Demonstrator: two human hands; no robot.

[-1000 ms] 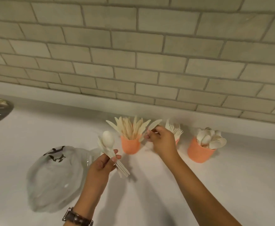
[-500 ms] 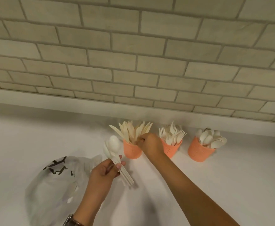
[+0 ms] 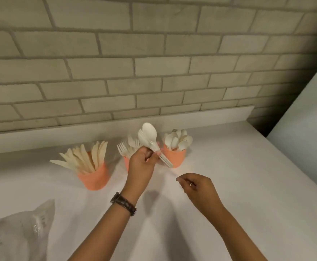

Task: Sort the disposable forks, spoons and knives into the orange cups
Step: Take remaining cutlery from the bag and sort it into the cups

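Note:
Three orange cups stand in a row near the wall. The left cup [image 3: 93,178] holds several knives [image 3: 84,157], the middle cup [image 3: 126,162] holds forks [image 3: 124,147], and the right cup [image 3: 177,157] holds spoons [image 3: 178,141]. My left hand [image 3: 141,166] grips a small bundle of cutlery [image 3: 150,140] with a spoon on top, raised in front of the middle and right cups. My right hand [image 3: 195,185] hovers lower right of it with fingers loosely curled, holding nothing.
A crumpled clear plastic bag [image 3: 16,236] lies at the lower left of the white counter [image 3: 248,176]. A tiled wall runs along the back. A white panel [image 3: 304,110] rises at the right edge.
My right hand left the knife cup without the knife and drew back to the lower right. My left hand carried the bundle right and up, toward the fork and spoon cups.

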